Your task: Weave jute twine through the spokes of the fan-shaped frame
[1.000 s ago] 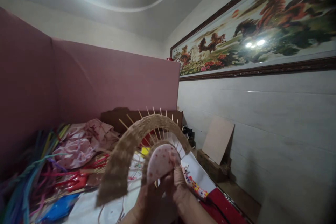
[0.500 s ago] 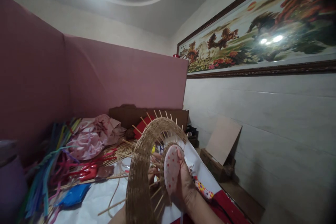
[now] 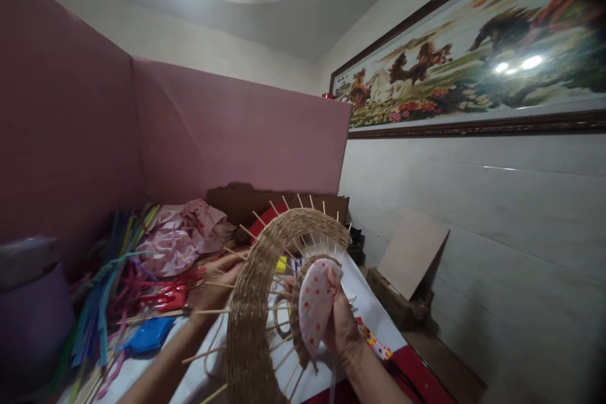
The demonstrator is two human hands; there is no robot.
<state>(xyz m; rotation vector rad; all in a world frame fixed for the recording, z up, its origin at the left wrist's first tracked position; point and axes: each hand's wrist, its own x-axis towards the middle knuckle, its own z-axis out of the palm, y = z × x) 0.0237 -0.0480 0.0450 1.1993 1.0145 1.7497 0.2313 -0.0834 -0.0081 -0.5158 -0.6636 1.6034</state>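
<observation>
A half-round woven fan frame of tan twine on thin bamboo spokes stands on edge in front of me. Its centre is a pink fabric pad with red dots. My right hand grips that pad from the right, fingers closed round it. My left hand reaches out behind the woven band toward the red and pink strips on the table, fingers partly curled; the spokes and weave hide part of it, and what it holds, if anything, does not show.
A white-covered table carries coloured strips, pink cloth, a blue sheet and loose sticks. A purple tub stands at left. Pink panels back the table. A board leans on a box by the right wall.
The fan frame has turned more edge-on. My left hand has left the frame and stretched forward to the left, toward the strips. The view has shifted slightly left.
</observation>
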